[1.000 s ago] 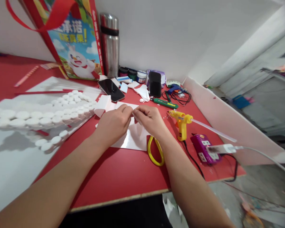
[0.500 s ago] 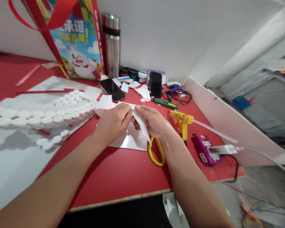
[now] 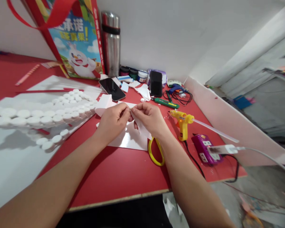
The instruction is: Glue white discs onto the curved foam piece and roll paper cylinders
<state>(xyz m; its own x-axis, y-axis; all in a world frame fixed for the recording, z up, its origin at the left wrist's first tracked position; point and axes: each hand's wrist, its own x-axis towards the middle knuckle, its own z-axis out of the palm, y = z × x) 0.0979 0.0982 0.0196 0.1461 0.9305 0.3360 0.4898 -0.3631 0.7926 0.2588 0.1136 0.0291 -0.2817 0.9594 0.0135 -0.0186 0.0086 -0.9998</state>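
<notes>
My left hand [image 3: 116,118] and my right hand [image 3: 150,118] meet fingertip to fingertip over a glossy white sheet [image 3: 125,142] on the red table. A strip of white paper [image 3: 143,130] hangs below my right hand, its upper end pinched between the fingers of both hands. Exactly what lies between the fingertips is too small to see. Just under my right wrist, the yellow handle of scissors [image 3: 156,155] shows; their blades are hidden. Beside my left hand stands a curled roll of white paper [image 3: 104,105].
Rows of white round pieces [image 3: 40,117] stand on a white board [image 3: 11,171] at left. A yellow glue gun [image 3: 182,122] and a purple power strip [image 3: 205,150] are at right. Behind lie a phone [image 3: 112,89], a green utility knife [image 3: 166,103] and a steel flask [image 3: 111,44].
My right hand has turned over the paper, its fingers curling in to meet my left fingertips. The paper strip now shows less, partly covered by the right hand.
</notes>
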